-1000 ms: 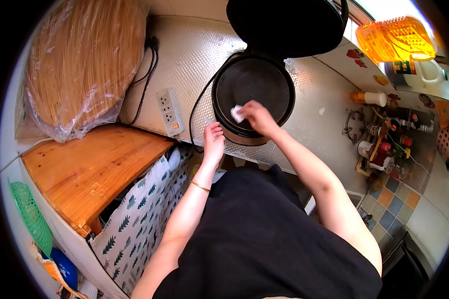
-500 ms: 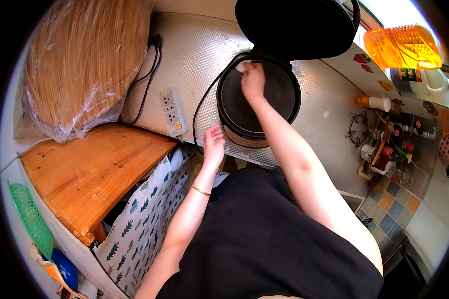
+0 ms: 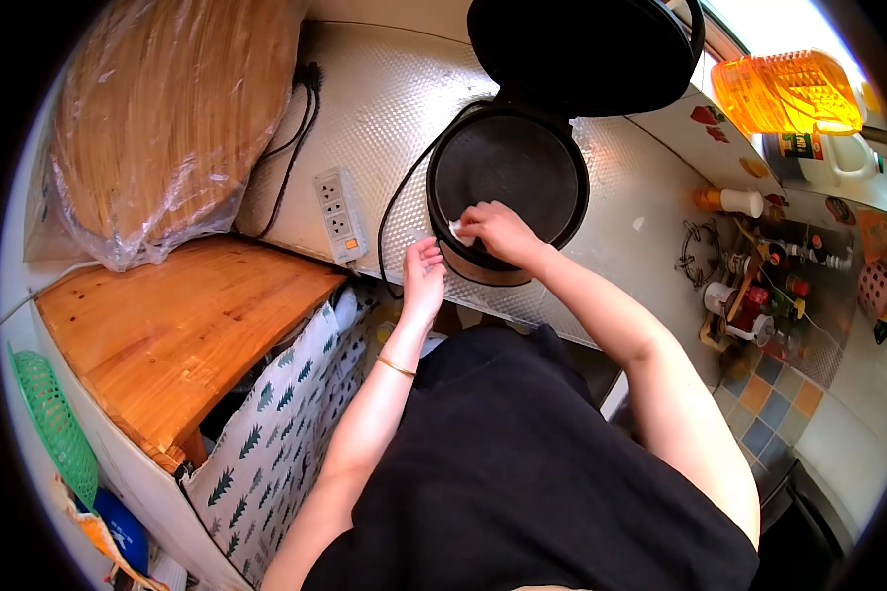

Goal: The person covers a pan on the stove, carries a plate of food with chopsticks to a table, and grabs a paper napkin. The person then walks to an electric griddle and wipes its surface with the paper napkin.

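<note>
A round black electric griddle [image 3: 522, 163] stands on the counter with its lid [image 3: 581, 54] raised at the back. My right hand [image 3: 503, 234] is closed on a crumpled white tissue [image 3: 458, 232] and presses it at the near-left inner edge of the pan; its fingers partly cover the tissue. Just left of the pan's front side, my left hand [image 3: 424, 281] hovers with loosely curled, parted fingers, and no held object can be made out in it. A gold bangle [image 3: 396, 366] circles my left wrist.
A white power strip [image 3: 339, 217] lies left of the griddle, by a black cord. Further left, a plastic-wrapped round woven board [image 3: 172, 118] leans over a wooden shelf [image 3: 197, 325]. An oil bottle [image 3: 788, 92], a gas burner [image 3: 700, 251] and several seasoning containers are on the right.
My right hand has brought the tissue from the pan's far-left edge towards me, to its near-left edge. My left hand has stayed almost in place.
</note>
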Demonstrator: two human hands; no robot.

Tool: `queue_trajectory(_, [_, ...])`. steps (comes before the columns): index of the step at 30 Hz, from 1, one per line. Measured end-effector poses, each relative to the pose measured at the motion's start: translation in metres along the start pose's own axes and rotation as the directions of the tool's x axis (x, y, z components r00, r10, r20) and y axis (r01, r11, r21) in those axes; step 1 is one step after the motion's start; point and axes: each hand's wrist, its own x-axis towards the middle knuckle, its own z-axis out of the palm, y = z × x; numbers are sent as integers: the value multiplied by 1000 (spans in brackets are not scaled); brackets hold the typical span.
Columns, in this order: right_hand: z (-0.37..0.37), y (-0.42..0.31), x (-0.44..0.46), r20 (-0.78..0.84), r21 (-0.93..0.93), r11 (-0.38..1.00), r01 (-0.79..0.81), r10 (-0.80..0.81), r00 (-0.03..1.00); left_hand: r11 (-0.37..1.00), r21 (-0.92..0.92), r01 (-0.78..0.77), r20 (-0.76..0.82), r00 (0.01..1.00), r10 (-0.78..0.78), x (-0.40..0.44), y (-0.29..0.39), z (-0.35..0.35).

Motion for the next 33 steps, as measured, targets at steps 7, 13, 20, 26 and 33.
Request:
queue_trajectory(7, [-36,16,-46,302,2,999,47,-45,952,1000,3,-14,14,1000,14,-2,0,2])
queue_trajectory(13, [-70,51,-60,123,107,973,-204,191,974,1000,23,-13,22,1000,12,-3,-3,3])
queue_trajectory(20, [-81,74,-77,-50,-259,873,-413,415,908,999,18,43,-19,999,-42,5,-22,13])
queue_trajectory(26, [-56,37,-85,7,-301,841,-450,474,880,997,18,80,1,997,-80,7,-21,14])
queue_trajectory(33, [-15,5,-72,56,-35,873,-486,488,871,996,59,74,-18,997,-73,13,-30,10])
